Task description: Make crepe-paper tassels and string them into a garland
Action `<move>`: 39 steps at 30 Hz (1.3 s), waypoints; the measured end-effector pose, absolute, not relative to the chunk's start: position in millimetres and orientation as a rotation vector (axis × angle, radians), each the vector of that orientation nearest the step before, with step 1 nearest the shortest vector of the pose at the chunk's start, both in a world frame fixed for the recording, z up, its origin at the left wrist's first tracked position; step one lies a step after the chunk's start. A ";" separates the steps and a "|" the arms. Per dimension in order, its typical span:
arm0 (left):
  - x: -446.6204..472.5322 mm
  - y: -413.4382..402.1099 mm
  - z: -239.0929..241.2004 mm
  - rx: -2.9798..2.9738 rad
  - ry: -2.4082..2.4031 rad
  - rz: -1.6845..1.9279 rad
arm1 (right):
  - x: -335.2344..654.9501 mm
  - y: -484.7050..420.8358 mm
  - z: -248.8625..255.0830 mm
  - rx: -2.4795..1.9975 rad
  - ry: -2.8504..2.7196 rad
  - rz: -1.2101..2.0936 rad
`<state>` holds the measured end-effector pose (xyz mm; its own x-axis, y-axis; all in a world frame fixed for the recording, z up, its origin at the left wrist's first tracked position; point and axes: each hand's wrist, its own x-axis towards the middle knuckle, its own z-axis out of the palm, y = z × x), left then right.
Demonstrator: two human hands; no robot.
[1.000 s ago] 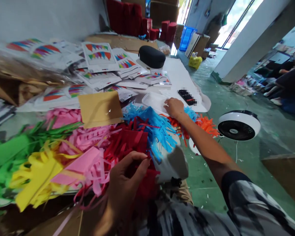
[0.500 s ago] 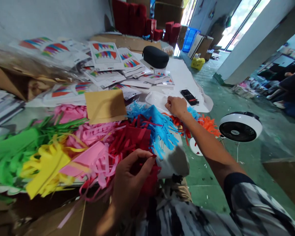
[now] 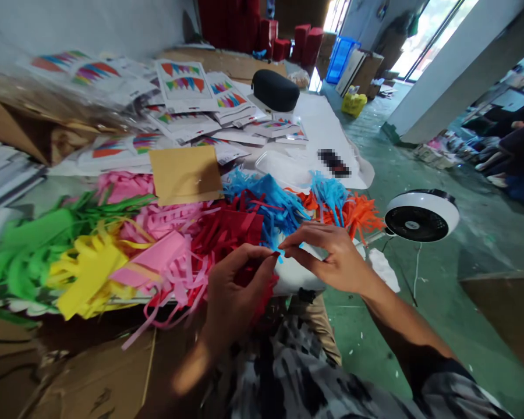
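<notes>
Wht-covered tbl (image 3: 325,119), grn flr (image 3: 393,169); blue crate (image 3: 342,60) at bk, clear tray (image 3: 283,166) on tbl, contents unclear. L hand (image 3: 238,291) pinches red fringe (image 3: 267,293) at tbl's near edge; R hand (image 3: 334,259) just beside, can't tell if clamped.

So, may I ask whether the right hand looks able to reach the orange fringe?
Probably yes: the orange fringe lies just beyond the right hand, its outer end uncovered, though some blue fringe overlaps part of it.

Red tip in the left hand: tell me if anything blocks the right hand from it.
Nothing visible does: the right hand has its fingers right beside the red tip pinched in the left hand. The blue fringe lies beyond, not between.
</notes>
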<state>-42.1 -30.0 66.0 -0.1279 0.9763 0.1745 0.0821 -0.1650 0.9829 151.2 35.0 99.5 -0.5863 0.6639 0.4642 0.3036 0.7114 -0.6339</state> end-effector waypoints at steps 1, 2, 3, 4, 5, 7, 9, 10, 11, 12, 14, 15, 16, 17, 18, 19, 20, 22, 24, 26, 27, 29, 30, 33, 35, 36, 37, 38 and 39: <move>-40.2 -30.8 66.3 1.358 1.277 1.402 | 152.0 29.7 101.0 -0.725 -2.223 0.635; -38.7 -31.7 66.4 1.401 1.280 1.403 | 153.0 26.2 101.8 -0.720 -2.237 0.618; -37.5 -32.6 66.4 1.448 1.283 1.403 | 154.1 23.9 102.2 -0.719 -2.250 0.607; -36.7 -33.4 66.4 1.495 1.284 1.407 | 155.2 22.4 102.3 -0.721 -2.257 0.597; -36.3 -34.2 66.3 1.539 1.283 1.410 | 156.1 21.1 102.4 -0.725 -2.262 0.584; -36.3 -35.7 66.4 1.616 1.282 1.410 | 157.3 18.2 102.6 -0.726 -2.276 0.540; -36.9 -36.9 66.5 1.682 1.294 1.402 | 157.1 14.7 103.4 -0.715 -2.315 0.452; -37.3 -37.4 66.6 1.715 1.303 1.398 | 156.7 13.0 103.9 -0.715 -2.345 0.388; -37.6 -37.7 66.7 1.751 1.312 1.391 | 156.1 11.3 104.3 -0.722 -2.379 0.319; -37.8 -38.0 66.6 1.787 1.319 1.384 | 155.5 10.0 104.5 -0.733 -2.415 0.251; -37.9 -38.5 66.1 1.838 1.331 1.350 | 154.7 8.3 104.2 -0.750 -2.475 0.153; -37.8 -38.8 65.7 1.839 1.336 1.324 | 154.6 8.0 103.6 -0.750 -2.491 0.135; -37.6 -39.2 65.1 1.820 1.341 1.294 | 154.8 8.0 102.7 -0.742 -2.496 0.140; -37.4 -39.7 64.5 1.782 1.341 1.267 | 155.3 8.2 101.5 -0.735 -2.489 0.160; -37.2 -40.4 63.7 1.734 1.337 1.248 | 156.2 8.5 100.3 -0.728 -2.473 0.193; -37.0 -41.2 63.0 1.687 1.332 1.237 | 157.3 8.9 99.2 -0.727 -2.450 0.231; -36.8 -42.2 62.3 1.644 1.327 1.235 | 158.7 9.4 98.3 -0.730 -2.423 0.268; -36.5 -44.1 61.4 1.575 1.326 1.254 | 161.6 10.1 97.3 -0.752 -2.379 0.333; -35.6 -45.6 61.0 1.522 1.336 1.281 | 164.1 10.4 96.9 -0.781 -2.357 0.400; -33.9 -46.3 60.8 1.474 1.328 1.301 | 165.4 10.3 96.2 -0.800 -2.363 0.464; -32.8 -46.3 60.6 1.454 1.314 1.304 | 165.5 10.0 95.5 -0.802 -2.371 0.493; -30.4 -45.4 59.5 1.419 1.275 1.304 | 165.0 9.0 93.0 -0.801 -2.382 0.533; -29.2 -44.6 58.8 1.404 1.258 1.302 | 164.8 8.4 91.4 -0.804 -2.381 0.548; -26.9 -41.8 56.8 1.368 1.226 1.298 | 166.3 6.6 86.8 -0.872 -2.309 0.611; -26.6 -40.3 56.5 1.350 1.214 1.298 | 169.1 5.9 84.3 -0.918 -2.215 0.664; -26.7 -39.9 56.5 1.351 1.210 1.290 | 170.6 5.7 83.1 -0.923 -2.168 0.682; -26.9 -39.6 56.5 1.365 1.204 1.269 | 171.8 5.5 81.8 -0.914 -2.133 0.689; -27.2 -39.4 56.3 1.389 1.195 1.234 | 172.6 5.2 80.4 -0.899 -2.112 0.685; -27.3 -39.4 55.8 1.422 1.185 1.187 | 172.8 4.7 78.9 -0.882 -2.109 0.672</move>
<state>-27.3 -39.4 55.8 0.0764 0.9901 0.1179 0.1164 -0.1263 0.9851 172.8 4.7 78.9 -0.4889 0.7597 0.4288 0.3712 0.6260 -0.6858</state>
